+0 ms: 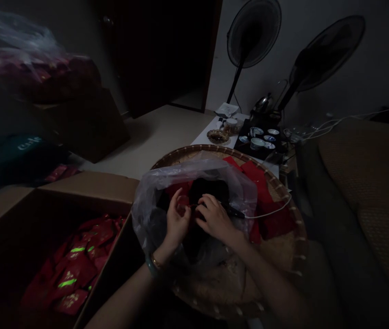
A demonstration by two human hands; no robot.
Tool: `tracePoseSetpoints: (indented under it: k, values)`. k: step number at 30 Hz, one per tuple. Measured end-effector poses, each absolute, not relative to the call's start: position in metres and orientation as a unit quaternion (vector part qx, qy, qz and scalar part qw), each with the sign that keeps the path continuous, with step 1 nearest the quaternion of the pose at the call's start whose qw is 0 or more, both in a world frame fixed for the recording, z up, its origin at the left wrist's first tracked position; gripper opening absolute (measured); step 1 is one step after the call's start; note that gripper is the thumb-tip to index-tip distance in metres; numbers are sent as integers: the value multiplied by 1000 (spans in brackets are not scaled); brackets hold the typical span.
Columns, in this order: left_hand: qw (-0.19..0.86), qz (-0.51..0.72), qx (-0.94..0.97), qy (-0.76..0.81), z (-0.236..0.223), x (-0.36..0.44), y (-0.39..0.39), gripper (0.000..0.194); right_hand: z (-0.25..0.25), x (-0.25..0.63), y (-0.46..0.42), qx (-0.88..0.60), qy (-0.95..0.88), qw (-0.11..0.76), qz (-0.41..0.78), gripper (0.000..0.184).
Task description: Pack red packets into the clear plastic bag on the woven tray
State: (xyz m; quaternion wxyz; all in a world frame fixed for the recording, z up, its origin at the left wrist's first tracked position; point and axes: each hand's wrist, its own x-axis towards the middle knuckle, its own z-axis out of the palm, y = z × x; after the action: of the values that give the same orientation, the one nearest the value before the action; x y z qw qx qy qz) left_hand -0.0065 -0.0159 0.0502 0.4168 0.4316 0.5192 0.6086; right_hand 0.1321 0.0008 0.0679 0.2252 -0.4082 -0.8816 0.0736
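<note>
Observed a broad, round, woven-bamboo tray point(285, 253), bearing an open translucent plastic bag point(146, 205) and flat bright-red pieces point(261, 185). Found left hand point(178, 218) and right hand point(215, 219) close together over bag, fingers curled; cannot confirm a firm grip. Noted slim black rod point(237, 213) with white cable point(265, 214) beside right hand; tiny red thread-like item point(193, 205) between fingertips. Judge current step as fine fingertip work, next calling for steady alignment.

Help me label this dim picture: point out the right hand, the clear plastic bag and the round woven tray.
Right hand point(216, 218), head view: back of the hand.
Clear plastic bag point(145, 208), head view: its left side.
Round woven tray point(277, 249), head view: bare weave at lower right.
</note>
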Motion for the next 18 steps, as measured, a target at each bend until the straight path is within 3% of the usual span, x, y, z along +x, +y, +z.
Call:
tracePoseSetpoints:
  k: [5, 14, 18]
  values:
    - [392, 614, 431, 533, 47, -5, -17, 51, 66, 129, -4, -424, -864, 263, 72, 20]
    - [387, 606, 446, 533, 50, -2, -19, 49, 65, 122, -8, -470, -860, 197, 26, 8]
    - [354, 593, 467, 552, 42, -8, -16, 49, 60, 125, -6, -460, -865, 197, 39, 14]
